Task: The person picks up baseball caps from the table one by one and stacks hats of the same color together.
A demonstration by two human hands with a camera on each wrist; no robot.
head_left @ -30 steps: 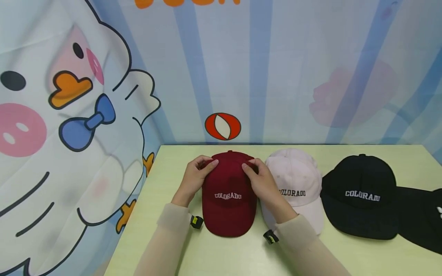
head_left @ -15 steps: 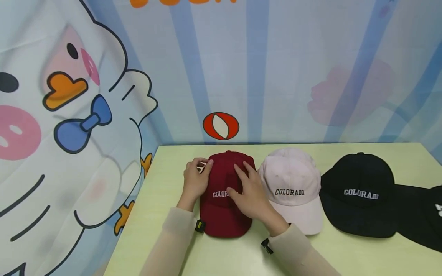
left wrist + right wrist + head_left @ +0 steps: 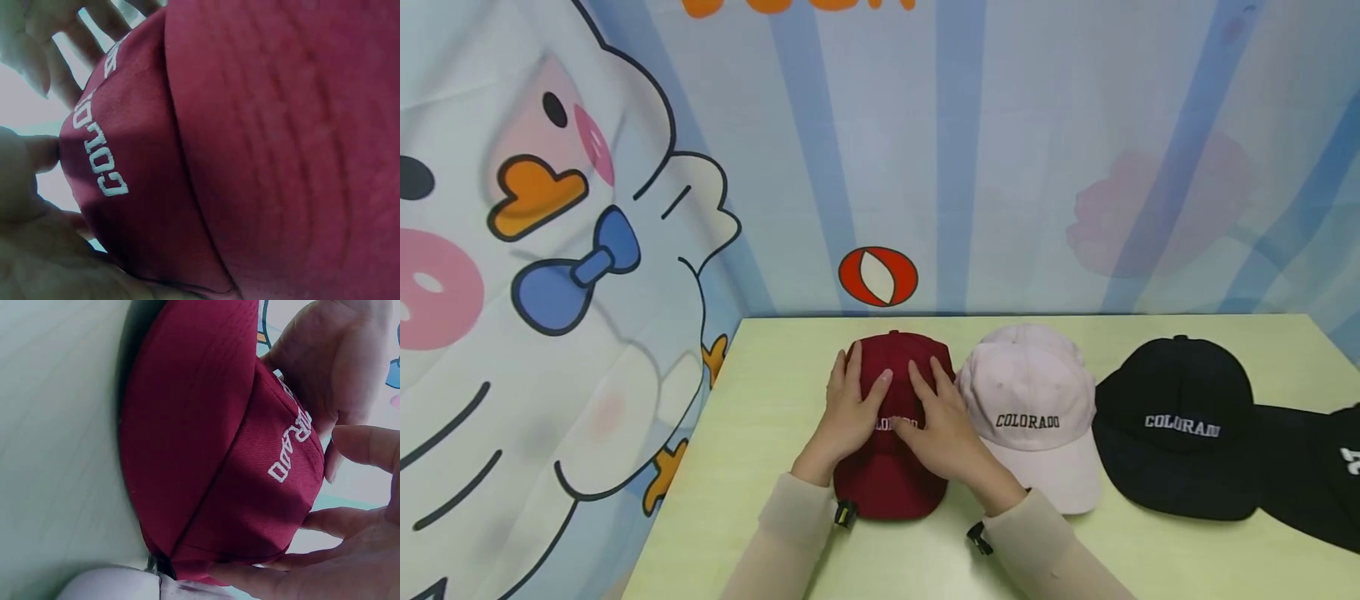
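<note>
Head view shows both flat, spread hands — left hand (image 3: 852,414), right hand (image 3: 942,427) — pressing the red cap (image 3: 886,483); wrist views lack neighbouring caps.

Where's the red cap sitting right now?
In the head view the red cap lies at the left end of the row on the green table, touching the pink cap, with the left hand and right hand resting flat on it.

Red cap (image 3: 887,467) lettering partly under hands

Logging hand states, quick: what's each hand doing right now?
Left hand: open, fingers flat on the red cap.
Right hand: open, fingers pressing flat on the same cap.
</note>
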